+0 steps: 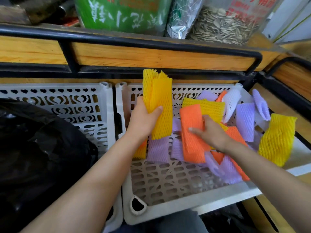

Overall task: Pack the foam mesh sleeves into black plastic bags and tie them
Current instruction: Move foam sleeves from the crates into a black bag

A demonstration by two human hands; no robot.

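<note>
Wooden shelving with black rails [151, 56] backs the white perforated plastic crate [185, 197]. I'm gathering: my left hand [144, 118] grips a bundle of yellow foam mesh sleeves [158, 101] upright above the crate, while my right hand [210, 130] pinches a flat orange foam mesh sleeve [191, 140] on the loose pile, thumb on top. Next, I judge, it joins the bundle, and all goes left into the black plastic bag [42, 148].

Single view, head-worn, wide-angle. It looked forward and steeply down at close range; both forearms [84, 190] entered from the bottom edge. A white crate [168, 197] sat near, roughly centred and slightly right. A second crate [67, 105] and the black bag [42, 148] filled the left side. The wooden shelf rail [151, 56] crossed the top, bowed by the lens. The packets [121, 14] above it were cut by the upper edge.
</note>
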